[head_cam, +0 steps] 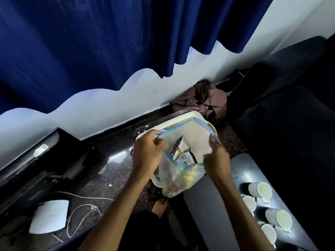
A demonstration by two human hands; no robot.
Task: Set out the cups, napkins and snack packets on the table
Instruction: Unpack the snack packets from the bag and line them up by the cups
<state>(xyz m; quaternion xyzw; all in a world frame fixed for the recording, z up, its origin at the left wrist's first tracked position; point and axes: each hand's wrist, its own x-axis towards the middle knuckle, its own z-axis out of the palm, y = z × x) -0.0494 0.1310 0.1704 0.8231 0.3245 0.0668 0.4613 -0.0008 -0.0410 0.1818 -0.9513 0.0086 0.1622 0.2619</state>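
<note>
**Inspector:** Clear plastic, blue zip edge: a zip bag (pixel 183 171) is held open in mid-air above a white basket (pixel 164 126) that sits on the dark speckled floor (pixel 108 174).

**Assistant:** State of the hands?

**Inspector:** Left hand (pixel 146 153) pinches the left side of the bag's mouth between thumb and fingers. Right hand (pixel 216 160) is closed on the right side of the rim. Between them the mouth is pulled wide.

**Assistant:** Contents?

**Inspector:** Snack packets (pixel 183 153) lie inside the bag, one dark with a purple edge, one white with print. Further packets sit lower, yellowish and brown, blurred; count cannot be told.

**Assistant:** Cups?

**Inspector:** Four white paper cups (pixel 260 190) stand on the dark glossy table (pixel 213 205) at lower right, in a row along its far side, near one another. Small white items lie just beside two of them; whether these are napkins cannot be told.

**Assistant:** Surroundings?

**Inspector:** Blue curtain (pixel 90 42) above a white wall. Brown cloth bundle (pixel 201 100) behind the basket. White flat device (pixel 49 216) with a looped white cable (pixel 81 211) on the floor at left. A bare foot (pixel 160 205) shows under the bag.
</note>
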